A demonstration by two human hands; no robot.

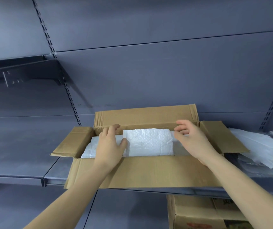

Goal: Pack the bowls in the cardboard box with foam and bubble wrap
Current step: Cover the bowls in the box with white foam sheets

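An open cardboard box [149,171] stands on a grey metal shelf, all its flaps spread outward. A folded white bubble wrap sheet [149,142] lies on top of the contents inside. White foam [89,149] shows beneath it at the box's left end. My left hand [111,146] rests flat on the foam and touches the left edge of the bubble wrap with straight fingers. My right hand [192,138] hovers over the right edge of the bubble wrap, fingers loosely spread and holding nothing. No bowls are visible.
More white foam and plastic sheets [261,146] lie on the shelf [25,154] to the right of the box. A second cardboard box [198,212] sits on the level below. A dark shelf bracket [25,73] juts out at upper left.
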